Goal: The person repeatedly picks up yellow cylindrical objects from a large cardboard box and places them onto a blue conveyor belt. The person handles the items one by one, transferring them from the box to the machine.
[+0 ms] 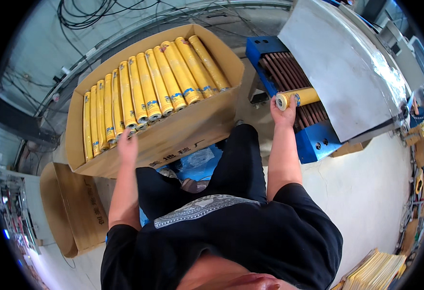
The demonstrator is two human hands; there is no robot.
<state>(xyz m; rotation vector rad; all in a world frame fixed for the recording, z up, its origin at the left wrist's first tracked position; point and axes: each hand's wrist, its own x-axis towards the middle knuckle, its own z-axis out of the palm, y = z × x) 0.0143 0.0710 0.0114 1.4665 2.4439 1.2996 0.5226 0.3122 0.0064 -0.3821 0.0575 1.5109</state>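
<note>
A large cardboard box [183, 133] in front of me holds several long yellow wrapped rolls [158, 82] lying side by side. My left hand [127, 145] rests on the box's near rim, its fingers by the ends of the rolls at the left. My right hand [283, 112] grips the end of one yellow roll [300, 97] that lies on the dark rollers [284, 67] of a blue conveyor [313, 140]. That roll's far part runs under a tilted grey metal cover [342, 63].
A second, folded cardboard box [74, 208] lies at my lower left. Blue plastic wrap [197, 162] sits below the big box. Black cables [91, 12] hang at the top. Stacked yellow sheets [376, 270] lie at lower right on the pale floor.
</note>
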